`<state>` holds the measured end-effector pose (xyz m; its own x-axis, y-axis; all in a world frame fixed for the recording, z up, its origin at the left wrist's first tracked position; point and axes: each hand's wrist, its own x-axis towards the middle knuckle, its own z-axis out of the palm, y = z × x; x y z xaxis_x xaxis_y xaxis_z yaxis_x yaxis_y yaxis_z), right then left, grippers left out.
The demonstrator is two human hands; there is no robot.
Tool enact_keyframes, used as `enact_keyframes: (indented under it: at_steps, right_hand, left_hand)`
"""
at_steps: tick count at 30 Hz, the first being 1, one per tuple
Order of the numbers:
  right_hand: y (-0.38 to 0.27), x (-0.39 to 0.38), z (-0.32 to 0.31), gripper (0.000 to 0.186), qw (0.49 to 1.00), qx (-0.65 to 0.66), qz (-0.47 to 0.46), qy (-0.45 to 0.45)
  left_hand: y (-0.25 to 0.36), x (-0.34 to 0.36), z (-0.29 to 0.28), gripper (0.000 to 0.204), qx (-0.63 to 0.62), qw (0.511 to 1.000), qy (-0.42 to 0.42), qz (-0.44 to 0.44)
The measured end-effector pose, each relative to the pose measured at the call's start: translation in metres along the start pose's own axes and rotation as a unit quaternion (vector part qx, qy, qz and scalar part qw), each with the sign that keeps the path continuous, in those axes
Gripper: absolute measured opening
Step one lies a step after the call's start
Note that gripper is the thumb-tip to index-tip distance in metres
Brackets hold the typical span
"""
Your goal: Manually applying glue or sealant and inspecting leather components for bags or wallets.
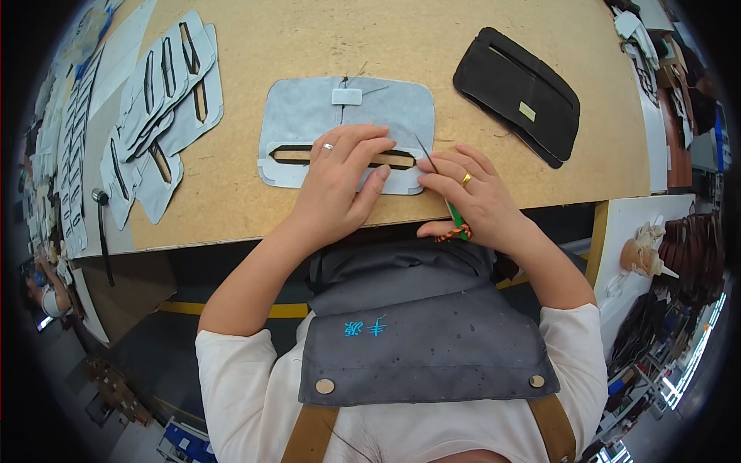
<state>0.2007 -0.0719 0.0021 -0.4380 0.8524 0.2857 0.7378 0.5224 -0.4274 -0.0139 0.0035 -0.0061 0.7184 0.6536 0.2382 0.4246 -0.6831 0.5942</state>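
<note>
A pale grey-blue panel with rounded corners point(297, 108) lies on the table in front of me. A long slot with black edges runs across its near part, with bare tabletop showing through. A small white rectangular piece point(346, 96) sits near its far edge, with loose black threads around it. My left hand point(343, 174) rests on the panel over the slot, fingers stretched out. My right hand point(475, 189) is at the panel's right edge. It grips a slim pointed metal tool with a green handle point(454, 210) and orange-and-black wrapping; the tip points away from me.
Several similar grey slotted pieces point(174, 85) overlap at the left of the wooden table point(239, 212). Black panels with a slot and a small pale label point(513, 89) lie stacked at the right. A dark rod with a round head point(102, 224) crosses the left front edge.
</note>
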Motion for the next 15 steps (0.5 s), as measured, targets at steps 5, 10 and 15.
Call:
enact_keyframes:
  at_steps: [5, 10, 15]
  right_hand:
    - [-0.009, -0.015, 0.004, 0.016, 0.985, -0.095, -0.145, 0.004]
    - [-0.015, 0.006, -0.024, 0.015, 0.956, 0.242, 0.017, 0.163]
    - [0.001, 0.033, -0.039, 0.012, 0.85, 0.412, 0.283, 0.168]
  left_hand:
    - [0.007, -0.006, -0.023, 0.025, -0.253, 0.956, -0.072, -0.131]
    - [-0.015, -0.015, -0.078, 0.025, -0.211, 0.974, -0.074, -0.036]
    - [-0.033, -0.035, -0.086, 0.026, -0.401, 0.896, 0.108, -0.16]
